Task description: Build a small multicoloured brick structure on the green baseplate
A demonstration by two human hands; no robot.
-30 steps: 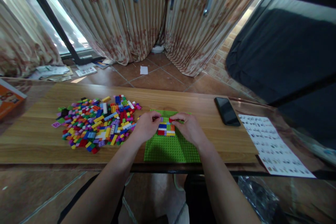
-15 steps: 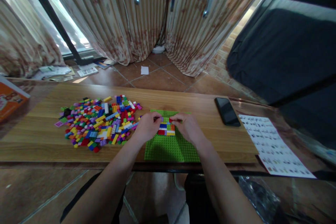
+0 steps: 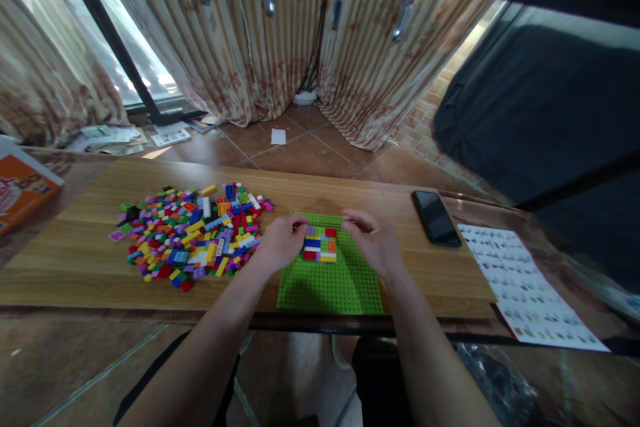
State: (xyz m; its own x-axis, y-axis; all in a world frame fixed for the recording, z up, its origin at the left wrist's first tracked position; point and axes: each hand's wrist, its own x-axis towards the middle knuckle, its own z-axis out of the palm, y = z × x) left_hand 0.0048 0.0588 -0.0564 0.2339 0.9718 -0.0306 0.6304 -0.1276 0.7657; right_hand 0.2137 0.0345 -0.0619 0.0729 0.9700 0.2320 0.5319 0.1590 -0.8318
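Observation:
A green studded baseplate point(image 3: 330, 290) carries a small block of toy bricks point(image 3: 320, 245) in red, white, blue, yellow and orange. My left hand point(image 3: 283, 240) is at the block's left side, thumb and finger drawn together beside a purple brick point(image 3: 311, 231). Whether something sits between those fingertips is hidden. At the block's far right corner lies a red brick point(image 3: 331, 232). To the right of it, over the baseplate, my right hand point(image 3: 373, 240) is open, with thumb and fingers apart and nothing between them.
Left of the baseplate spreads a large pile of loose bricks point(image 3: 195, 233) on the wooden board point(image 3: 65, 260). A black phone point(image 3: 436, 219) and a printed sheet point(image 3: 530, 287) lie to the right. An orange box point(image 3: 25, 187) stands at the far left.
My right hand has let go of the red brick and moved right, its fingers parting. The red brick stays at the block's corner. My left hand keeps its place by the block.

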